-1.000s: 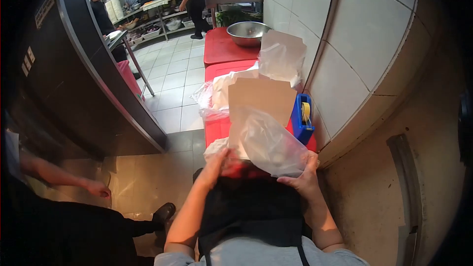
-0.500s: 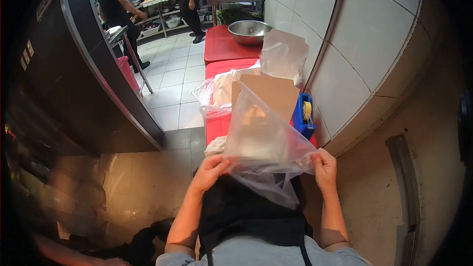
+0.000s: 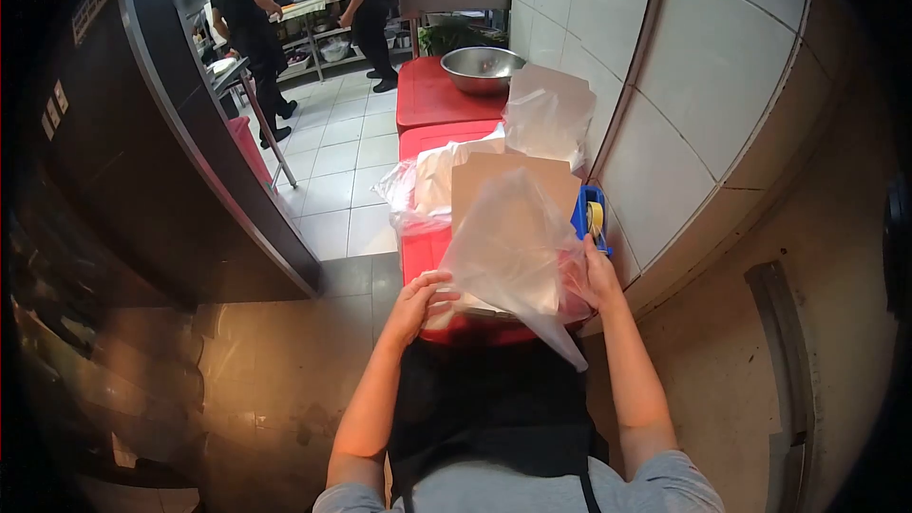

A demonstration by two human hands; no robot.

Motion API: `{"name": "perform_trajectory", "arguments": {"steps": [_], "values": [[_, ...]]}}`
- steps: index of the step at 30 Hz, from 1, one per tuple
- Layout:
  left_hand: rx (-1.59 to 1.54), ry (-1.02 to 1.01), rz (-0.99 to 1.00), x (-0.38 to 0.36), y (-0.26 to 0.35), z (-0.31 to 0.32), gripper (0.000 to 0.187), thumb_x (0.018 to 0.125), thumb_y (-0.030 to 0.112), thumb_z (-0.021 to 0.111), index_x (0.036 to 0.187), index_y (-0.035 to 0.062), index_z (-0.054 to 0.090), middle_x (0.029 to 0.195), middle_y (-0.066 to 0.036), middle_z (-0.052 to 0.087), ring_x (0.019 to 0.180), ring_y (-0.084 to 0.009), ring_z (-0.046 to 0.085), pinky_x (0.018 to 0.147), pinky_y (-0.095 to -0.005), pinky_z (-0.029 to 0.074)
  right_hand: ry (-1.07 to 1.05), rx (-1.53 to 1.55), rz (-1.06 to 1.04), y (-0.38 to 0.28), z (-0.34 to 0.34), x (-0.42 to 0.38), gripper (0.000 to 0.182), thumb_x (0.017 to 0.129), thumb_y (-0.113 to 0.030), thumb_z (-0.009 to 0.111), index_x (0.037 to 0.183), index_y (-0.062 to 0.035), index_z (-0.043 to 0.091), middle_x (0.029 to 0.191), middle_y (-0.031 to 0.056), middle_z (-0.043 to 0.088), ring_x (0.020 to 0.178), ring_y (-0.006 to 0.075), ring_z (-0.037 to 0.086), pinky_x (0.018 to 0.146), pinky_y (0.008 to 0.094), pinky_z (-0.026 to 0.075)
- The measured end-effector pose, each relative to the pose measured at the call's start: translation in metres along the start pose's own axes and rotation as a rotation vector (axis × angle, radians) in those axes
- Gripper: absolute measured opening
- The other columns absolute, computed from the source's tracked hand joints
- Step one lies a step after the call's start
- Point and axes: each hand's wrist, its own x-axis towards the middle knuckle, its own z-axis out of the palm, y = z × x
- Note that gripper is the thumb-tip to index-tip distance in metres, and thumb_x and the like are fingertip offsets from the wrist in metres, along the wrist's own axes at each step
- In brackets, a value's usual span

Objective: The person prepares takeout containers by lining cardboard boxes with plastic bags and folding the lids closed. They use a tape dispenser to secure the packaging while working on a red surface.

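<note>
A translucent plastic bag (image 3: 508,237) lies loosely over a flat brown cardboard box (image 3: 518,168) with a pale inside, its lower corner hanging over the front edge. My left hand (image 3: 423,307) is beside the box's front left corner, fingers spread and open, touching or just off the plastic. At the box's right side, my right hand (image 3: 598,275) rests against the bag's edge; its thumb stands apart from the fingers, which the film partly covers. Close behind that hand is a blue tape dispenser (image 3: 590,204) with a yellowish roll.
Red surfaces (image 3: 426,252) carry the box, white plastic-wrapped material (image 3: 439,176), another bagged cardboard piece (image 3: 551,100) and a steel bowl (image 3: 482,69). A tiled wall (image 3: 703,85) borders the right side, a dark partition (image 3: 161,133) the left. People (image 3: 252,28) stand beyond.
My hands have let the stretched bag down onto the box. The left fingers have opened from their pinch, and the right hand has moved forward towards the tape dispenser. People behind have shifted.
</note>
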Motion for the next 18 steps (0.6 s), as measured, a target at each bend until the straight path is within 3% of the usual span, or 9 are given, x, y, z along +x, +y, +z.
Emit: {"name": "perform_trajectory", "arguments": {"steps": [2, 3, 5, 8, 9, 12, 15, 18], "values": [[-0.109, 0.029, -0.076, -0.006, 0.004, 0.007, 0.026, 0.089, 0.009, 0.046, 0.112, 0.0029, 0.057, 0.122, -0.013, 0.050, 0.104, -0.0256, 0.057, 0.087, -0.0356, 0.048, 0.063, 0.058, 0.036, -0.006, 0.026, -0.023, 0.063, 0.091, -0.051, 0.048, 0.134, -0.0071, 0.033, 0.094, 0.0082, 0.058, 0.075, 0.0183, 0.059, 0.060, 0.0301, 0.049], [0.244, 0.201, 0.186, -0.007, 0.001, 0.012, 0.026, 0.087, 0.007, 0.048, 0.111, 0.0028, 0.057, 0.121, -0.013, 0.049, 0.106, -0.0267, 0.055, 0.088, -0.0371, 0.047, 0.058, 0.062, -0.004, 0.004, 0.013, -0.019, 0.084, 0.086, -0.056, 0.053, 0.144, -0.0107, 0.011, 0.108, 0.0115, 0.056, 0.092, 0.0205, 0.059, 0.070, 0.0317, 0.049], [0.955, 0.525, 0.716, -0.005, -0.003, 0.032, 0.027, 0.082, 0.003, 0.050, 0.108, 0.0027, 0.058, 0.120, -0.014, 0.048, 0.111, -0.0289, 0.052, 0.090, -0.0401, 0.045, 0.163, -0.055, -0.111, 0.010, 0.017, -0.034, 0.083, 0.087, -0.049, 0.057, 0.143, -0.0103, 0.011, 0.106, 0.0122, 0.057, 0.092, 0.0195, 0.059, 0.072, 0.0313, 0.049], [0.875, 0.280, 0.981, -0.017, 0.022, 0.070, 0.030, 0.079, -0.002, 0.051, 0.109, 0.0039, 0.058, 0.118, -0.015, 0.051, 0.106, -0.0305, 0.054, 0.090, -0.0356, 0.043, 0.238, -0.232, -0.194, 0.025, 0.022, -0.048, 0.076, 0.085, -0.029, 0.064, 0.141, -0.0085, 0.016, 0.098, 0.0108, 0.059, 0.086, 0.0171, 0.060, 0.071, 0.0302, 0.049], [0.958, 0.162, 0.995, -0.011, 0.028, 0.077, 0.028, 0.076, -0.006, 0.053, 0.103, 0.0026, 0.058, 0.113, -0.015, 0.055, 0.103, -0.0307, 0.055, 0.090, -0.0361, 0.043, 0.249, -0.291, -0.199, 0.030, 0.023, -0.051, 0.074, 0.084, -0.020, 0.066, 0.140, -0.0076, 0.019, 0.094, 0.0099, 0.060, 0.083, 0.0161, 0.060, 0.070, 0.0298, 0.050], [0.958, -0.143, 0.932, 0.023, 0.041, 0.096, 0.023, 0.079, 0.001, 0.053, 0.100, 0.0025, 0.061, 0.111, -0.015, 0.057, 0.102, -0.0321, 0.057, 0.084, -0.0382, 0.046, 0.199, -0.375, -0.365, 0.053, 0.012, -0.036, 0.067, 0.083, -0.002, 0.060, 0.138, -0.0067, 0.022, 0.084, 0.0071, 0.060, 0.079, 0.0120, 0.059, 0.070, 0.0254, 0.048], [1.231, -0.248, 0.315, 0.060, 0.056, 0.097, 0.021, 0.082, 0.014, 0.055, 0.099, 0.0039, 0.063, 0.110, -0.014, 0.059, 0.101, -0.0342, 0.057, 0.078, -0.0409, 0.048, 0.229, -0.410, -0.492, 0.051, 0.017, -0.027, 0.050, 0.085, 0.003, 0.054, 0.130, -0.0060, 0.032, 0.077, 0.0040, 0.057, 0.069, 0.0092, 0.055, 0.065, 0.0220, 0.044], [1.732, -0.524, 0.084, 0.070, 0.051, 0.079, 0.030, 0.084, 0.031, 0.057, 0.102, 0.0079, 0.064, 0.110, -0.012, 0.058, 0.098, -0.0350, 0.058, 0.073, -0.0438, 0.048, 0.257, -0.467, -0.537, 0.042, 0.008, -0.023, 0.042, 0.086, 0.003, 0.053, 0.124, -0.0058, 0.038, 0.076, 0.0024, 0.056, 0.067, 0.0077, 0.053, 0.063, 0.0209, 0.043]]}}
